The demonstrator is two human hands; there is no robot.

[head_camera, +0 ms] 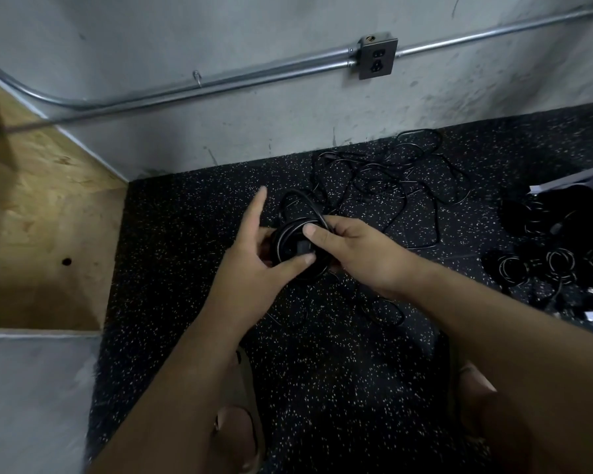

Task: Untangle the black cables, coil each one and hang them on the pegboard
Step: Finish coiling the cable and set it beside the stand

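Observation:
A black cable coil [290,239] sits between my two hands above the speckled black floor mat. My left hand [254,265] holds the coil from the left, thumb across its lower edge and index finger pointing straight out. My right hand [353,249] grips the coil's right side with the thumb pressed on its top. One strand runs from the coil back to a tangle of loose black cables [391,179] lying on the mat near the wall. No pegboard is in view.
Several coiled black cables [541,265] lie on the mat at the right. A wooden panel [38,213] stands at the left. A grey wall behind carries a metal conduit [220,80] and a socket box [377,56]. My sandalled feet [240,436] are below.

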